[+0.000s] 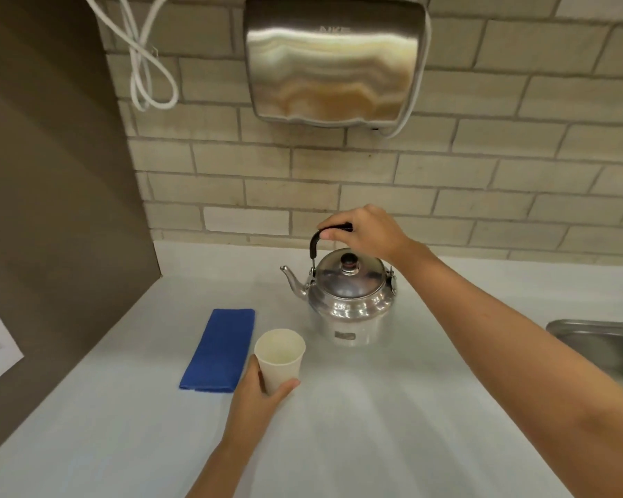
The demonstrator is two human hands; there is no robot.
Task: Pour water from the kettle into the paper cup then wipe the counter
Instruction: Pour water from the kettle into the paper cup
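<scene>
Head view: right grip (365, 230) clamps shiny kettle (349, 303) (black handle), left grip (263, 388) wraps paper cup (280, 355).

Counter (356, 425): pale, smooth, matte white-grey surface; runs from tiled back wall toward camera; brown side panel along its left edge; steel sink (605, 339) let into far right side, only part in view.

Items directly on counter, 3:
1. Kettle (351, 307): polished metal, upright, lid on w/ dark knob; spout points left; black handle raised; stands approx centre, nr back wall.
2. Cloth (219, 350): blue, folded to long rectangle, flat; left of kettle, long axis slanting front-left to back-right.
3. Paper cup (280, 357): white, open end up, tilted slightly; just beside cloth's right edge, in front of kettle; whether base touches surface, can't tell.
</scene>
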